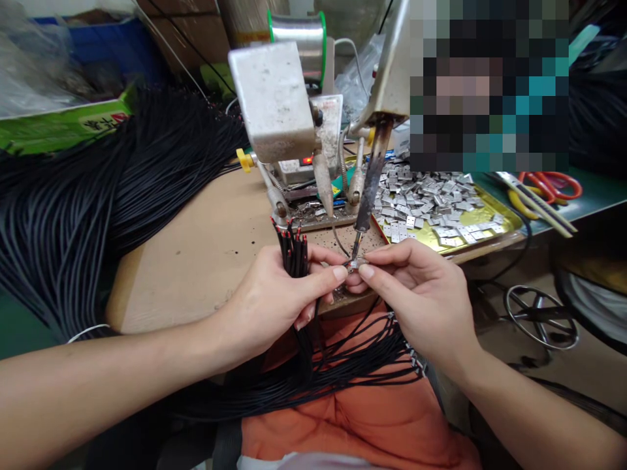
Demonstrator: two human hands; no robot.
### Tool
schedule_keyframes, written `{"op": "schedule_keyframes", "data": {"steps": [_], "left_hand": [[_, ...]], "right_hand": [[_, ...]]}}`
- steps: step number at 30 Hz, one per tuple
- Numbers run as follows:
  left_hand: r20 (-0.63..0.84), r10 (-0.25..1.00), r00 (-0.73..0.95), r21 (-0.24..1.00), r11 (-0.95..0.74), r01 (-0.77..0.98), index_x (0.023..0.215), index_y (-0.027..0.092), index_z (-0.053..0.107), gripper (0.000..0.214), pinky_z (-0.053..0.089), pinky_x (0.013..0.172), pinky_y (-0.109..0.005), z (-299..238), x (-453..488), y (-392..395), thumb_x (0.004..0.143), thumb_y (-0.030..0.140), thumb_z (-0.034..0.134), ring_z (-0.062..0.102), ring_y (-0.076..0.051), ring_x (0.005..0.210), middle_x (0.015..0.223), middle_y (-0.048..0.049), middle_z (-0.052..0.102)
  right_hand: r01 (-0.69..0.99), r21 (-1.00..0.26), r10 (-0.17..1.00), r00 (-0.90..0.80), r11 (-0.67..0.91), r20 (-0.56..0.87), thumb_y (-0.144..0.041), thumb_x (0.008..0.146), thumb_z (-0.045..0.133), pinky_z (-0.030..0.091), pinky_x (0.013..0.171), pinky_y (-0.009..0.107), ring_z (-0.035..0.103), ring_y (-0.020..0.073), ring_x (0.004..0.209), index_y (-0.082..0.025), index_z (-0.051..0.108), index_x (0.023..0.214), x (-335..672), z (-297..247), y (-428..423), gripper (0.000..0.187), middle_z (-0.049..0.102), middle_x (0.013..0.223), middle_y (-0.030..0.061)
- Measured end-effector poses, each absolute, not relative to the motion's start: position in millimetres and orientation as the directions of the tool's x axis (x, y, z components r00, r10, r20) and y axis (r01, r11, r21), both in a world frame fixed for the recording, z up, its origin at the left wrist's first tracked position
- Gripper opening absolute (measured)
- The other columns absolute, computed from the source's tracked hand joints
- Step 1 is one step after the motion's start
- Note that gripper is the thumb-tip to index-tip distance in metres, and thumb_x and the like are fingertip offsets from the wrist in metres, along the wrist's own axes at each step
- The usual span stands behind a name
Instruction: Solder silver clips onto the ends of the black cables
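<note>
My left hand [281,297] is closed round a bundle of thin black wires [292,251] with red stripped tips that stand up above the fingers. Its thumb and forefinger pinch toward my right hand [416,294], which pinches a small silver metal piece [356,264]. The two hands meet under the tip of a fixed soldering iron [368,196] that slants down from a metal machine [274,98]. More black wires [353,365] with soldered ends drape over my orange lap.
A yellow tray [507,228] at the right holds several small silver metal pieces [431,202]. A thick mass of black cables [98,196] covers the left. Red-handled scissors [551,186], a solder spool [298,32] and a green box [53,127] lie around. Another person sits behind the bench.
</note>
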State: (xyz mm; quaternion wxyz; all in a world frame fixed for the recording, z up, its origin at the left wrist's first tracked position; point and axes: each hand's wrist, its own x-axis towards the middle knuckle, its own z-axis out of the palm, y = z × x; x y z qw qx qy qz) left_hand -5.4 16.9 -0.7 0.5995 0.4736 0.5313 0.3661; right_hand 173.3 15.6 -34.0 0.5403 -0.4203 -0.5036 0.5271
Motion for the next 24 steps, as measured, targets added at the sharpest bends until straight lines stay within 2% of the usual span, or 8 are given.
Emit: {"op": "schedule_keyframes", "data": {"steps": [17,24], "left_hand": [[-0.302,0.934,0.188,0.952,0.287,0.107,0.096,0.016,0.073,0.019,0.037,0.033,-0.011,-1.1,-7.1,16.8,0.085,0.032,0.076,0.044,-0.003,0.037,0.054,0.0055,0.059],[-0.321,0.926,0.196,0.940,0.286,0.188,0.100,0.013,0.072,0.028,0.035,0.033,-0.012,2.2,-5.0,14.6,0.084,0.035,0.075,0.043,-0.004,0.037,0.057,0.0038,0.061]], "right_hand": [[-0.153,-0.983,0.992,-0.059,0.104,0.114,-0.012,0.083,0.078,0.065,0.070,0.023,0.076,0.0133,0.070,-0.019,0.069,0.086,172.4,-34.5,13.4,0.012,0.075,0.077,0.0002],[0.010,-0.969,0.968,-0.048,0.247,0.246,-0.008,0.086,0.073,0.062,0.068,0.022,0.075,0.0132,0.072,-0.022,0.069,0.089,176.9,-36.5,7.4,0.015,0.075,0.083,-0.0004]]}}
